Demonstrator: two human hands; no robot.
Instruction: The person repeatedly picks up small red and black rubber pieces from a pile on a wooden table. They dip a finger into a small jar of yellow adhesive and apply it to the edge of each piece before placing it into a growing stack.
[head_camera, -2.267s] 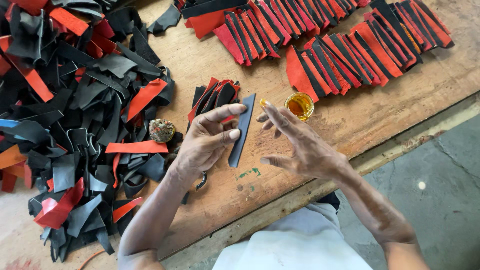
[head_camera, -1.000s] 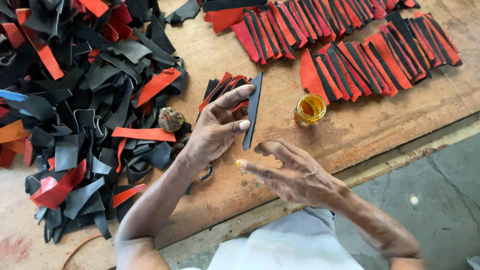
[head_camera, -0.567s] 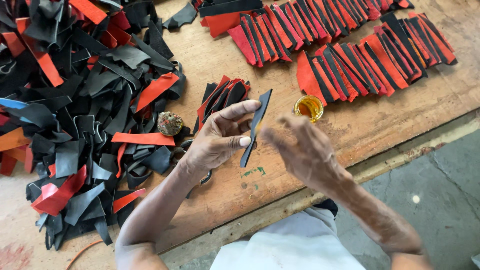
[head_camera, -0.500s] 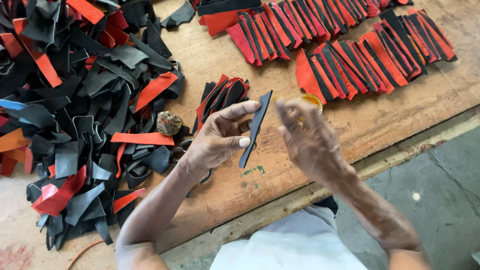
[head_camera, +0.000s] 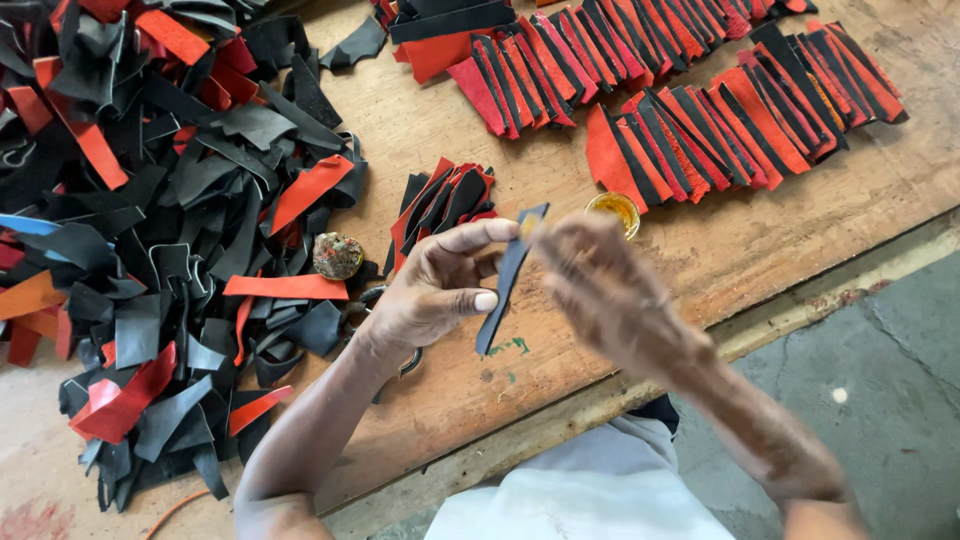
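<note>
Left hand: the left hand (head_camera: 435, 290) is raised above the wooden board (head_camera: 820, 225), thumb and fingers pinched shut on a narrow black strip (head_camera: 505, 285).
Black strip: held near upright, slightly tilted, its upper end at the fingertips of both hands and its lower end hanging free above the board.
Right hand: the right hand (head_camera: 605, 290) is blurred; it sits just right of the strip with fingertips at the strip's upper end. Whether it grips the strip or only touches it cannot be told.
Small tin: a round tin of yellow paste (head_camera: 614, 208) stands on the board directly behind the right hand, partly hidden by it.
Small stack: a short stack of black and red strips (head_camera: 440, 200) lies on the board just behind the left hand.
Loose heap: a large heap of black and red offcuts (head_camera: 150, 230) covers the board's left side; a round mottled lump (head_camera: 338, 255) rests at its near edge.
Laid-out rows: rows of overlapping red and black pieces (head_camera: 700, 100) lie along the far side of the board.
Floor: grey concrete floor (head_camera: 880, 400) lies to the right of the board.
</note>
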